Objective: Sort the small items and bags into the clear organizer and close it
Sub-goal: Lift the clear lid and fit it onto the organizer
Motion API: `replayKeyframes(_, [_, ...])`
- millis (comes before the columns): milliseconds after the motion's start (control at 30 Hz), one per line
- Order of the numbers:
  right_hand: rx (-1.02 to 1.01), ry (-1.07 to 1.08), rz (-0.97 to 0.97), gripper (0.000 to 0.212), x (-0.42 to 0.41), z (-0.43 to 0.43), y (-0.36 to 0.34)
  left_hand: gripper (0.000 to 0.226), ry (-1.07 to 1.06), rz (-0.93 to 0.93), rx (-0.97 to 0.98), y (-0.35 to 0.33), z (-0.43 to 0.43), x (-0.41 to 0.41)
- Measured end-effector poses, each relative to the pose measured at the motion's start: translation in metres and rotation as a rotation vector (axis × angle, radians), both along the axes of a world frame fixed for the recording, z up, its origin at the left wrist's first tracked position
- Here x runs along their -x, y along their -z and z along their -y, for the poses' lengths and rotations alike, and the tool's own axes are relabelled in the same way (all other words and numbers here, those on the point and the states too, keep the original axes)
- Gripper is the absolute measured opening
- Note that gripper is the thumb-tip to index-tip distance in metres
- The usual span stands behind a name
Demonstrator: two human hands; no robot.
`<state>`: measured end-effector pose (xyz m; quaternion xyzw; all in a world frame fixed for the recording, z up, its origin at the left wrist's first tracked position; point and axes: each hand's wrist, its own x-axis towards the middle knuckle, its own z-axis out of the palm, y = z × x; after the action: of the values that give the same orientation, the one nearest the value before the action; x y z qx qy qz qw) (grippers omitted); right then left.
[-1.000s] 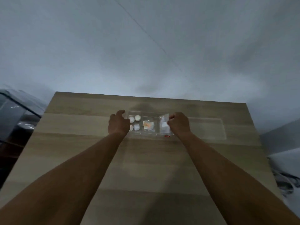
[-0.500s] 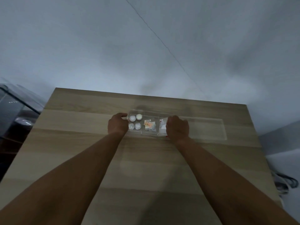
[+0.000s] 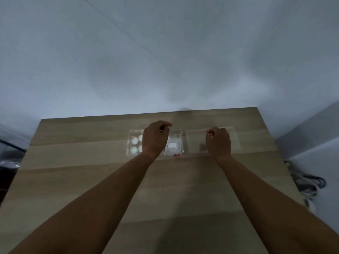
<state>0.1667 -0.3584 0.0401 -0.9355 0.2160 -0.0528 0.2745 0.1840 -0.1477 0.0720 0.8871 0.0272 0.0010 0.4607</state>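
Note:
The clear organizer [image 3: 129,143] lies open near the table's far edge. Its left compartment holds several white round items [image 3: 134,140], and its right compartment holds small clear bags [image 3: 173,144]. A small red latch [image 3: 176,154] shows on its near side. My left hand [image 3: 155,139] hovers over the organizer's middle with the fingers curled, hiding the middle compartment. The clear lid [image 3: 235,138] lies flat on the table to the right of the organizer. My right hand [image 3: 218,143] is over the lid, fingers curled; I cannot tell whether it grips the lid.
The wooden table [image 3: 165,189] stands against a plain grey wall. Dark cables [image 3: 310,184] lie on the floor past the table's right edge. A dark object [image 3: 7,154] sits off the left edge.
Both hands have moved right. The left went from the organizer's left end to over its middle; the right left the bag compartment and is now over the lid.

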Motion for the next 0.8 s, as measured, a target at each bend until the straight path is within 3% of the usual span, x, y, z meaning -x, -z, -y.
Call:
replayKeyframes(100, [0.012,0.075,-0.024,0.022,0.007,0.028,0.001,0.022,0.132,-0.084,0.060,-0.001,0.038,0.003])
replayKeyframes(200, [0.026,0.113,-0.065,0.026,0.015,0.058,0.005,0.032,0.227,-0.200,-0.033,0.006,0.074,0.006])
replayKeyframes(367, [-0.086,0.143,-0.153,0.041,0.024,0.087,0.017,0.079,0.292,-0.484,-0.131,0.027,0.115,0.012])
replayKeyframes(467, [-0.131,0.101,-0.219,0.054,0.026,0.094,0.025,0.091,0.250,-0.557,-0.185,0.037,0.126,0.016])
replayKeyframes(633, [-0.241,0.024,-0.319,0.078,0.029,0.095,0.037,0.095,0.189,-0.556,-0.233,0.046,0.134,0.022])
replayKeyframes(800, [-0.298,0.088,-0.226,0.054,0.032,0.095,0.040,0.079,0.125,-0.492,-0.135,0.046,0.132,0.025])
